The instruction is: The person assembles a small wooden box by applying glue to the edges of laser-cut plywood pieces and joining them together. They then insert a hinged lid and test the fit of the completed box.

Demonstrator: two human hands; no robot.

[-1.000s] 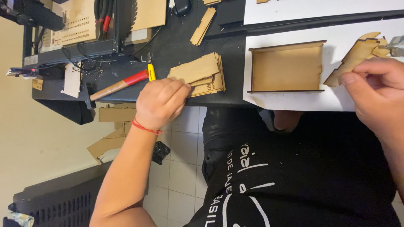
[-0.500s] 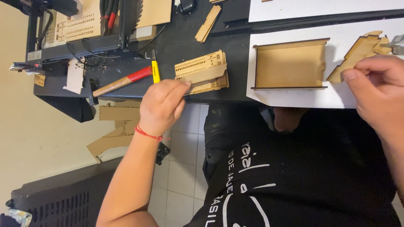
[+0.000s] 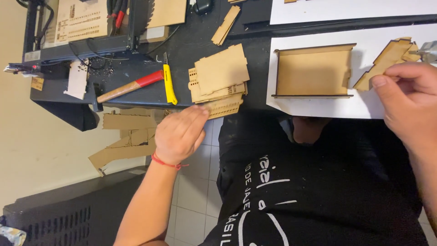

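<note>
Part-picking step, probably: left hand (image 3: 180, 134) pinches the lowest slotted sheet of the tan laser-cut wood stack (image 3: 219, 79); right hand (image 3: 409, 102) grips a notched wood panel (image 3: 384, 61), right of the open wood box (image 3: 314, 70). Pulling needs care.

Head view, steeply down, near desk (image 3: 200, 41)

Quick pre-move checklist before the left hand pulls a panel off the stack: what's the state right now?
1. Left hand on the stack: ok, fingertips touch the lowest panel at the table edge.
2. Left grip closed on a panel: cannot tell.
3. Right hand holding the notched piece: ok, fingers rest against it.
4. Open box on the white sheet: ok, lying flat.
5. Yellow knife and hammer clear of the stack: ok, left of it, apart.
</note>
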